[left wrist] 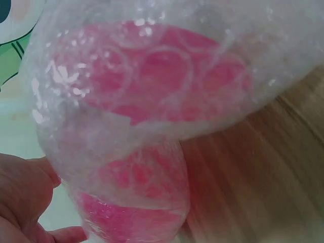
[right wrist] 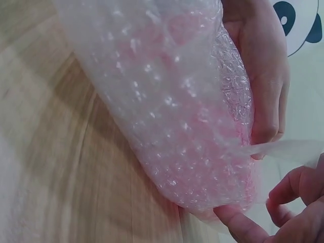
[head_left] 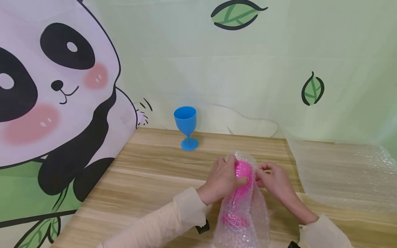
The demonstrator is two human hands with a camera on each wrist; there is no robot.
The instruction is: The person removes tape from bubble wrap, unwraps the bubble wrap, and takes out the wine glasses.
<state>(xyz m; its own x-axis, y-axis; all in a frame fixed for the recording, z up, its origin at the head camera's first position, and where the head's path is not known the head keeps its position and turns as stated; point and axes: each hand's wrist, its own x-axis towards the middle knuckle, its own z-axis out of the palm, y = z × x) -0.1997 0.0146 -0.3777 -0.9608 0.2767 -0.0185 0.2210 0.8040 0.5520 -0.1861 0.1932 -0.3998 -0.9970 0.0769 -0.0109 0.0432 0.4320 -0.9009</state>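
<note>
Goblets: two, one pink and one blue.
Pink goblet [head_left: 243, 168]: on the near part of the table, right of centre, with its bowl on the far side and its foot on the near side, seen through the wrapping around it.
Bubble wrap: two pieces; one wrapping piece [head_left: 262, 215] encloses the pink goblet and spreads past its foot toward the near edge, while one loose sheet [head_left: 344, 175] lies flat at the far right.
Left hand [head_left: 221, 181]: gripping the wrapped bowl from the left, thumb on top and fingers over the far left side.
Right hand [head_left: 274, 179]: just right of the bowl, fingers curled, pinching one translucent strip [right wrist: 291, 150] that runs from the wrapping; whether it is tape or the wrap's own edge I cannot tell.
Blue goblet [head_left: 185, 120]: upright at the far edge, left of the hands and well apart from them.
Sleeves: two, cream, one on each arm.
Table [head_left: 149, 168]: one, with striped wood grain, under both goblets.
Backdrop: one pale green sheet [head_left: 173, 65] at the far side, printed with one large panda [head_left: 71, 88] at the left and two separate leaves toward the right.
</note>
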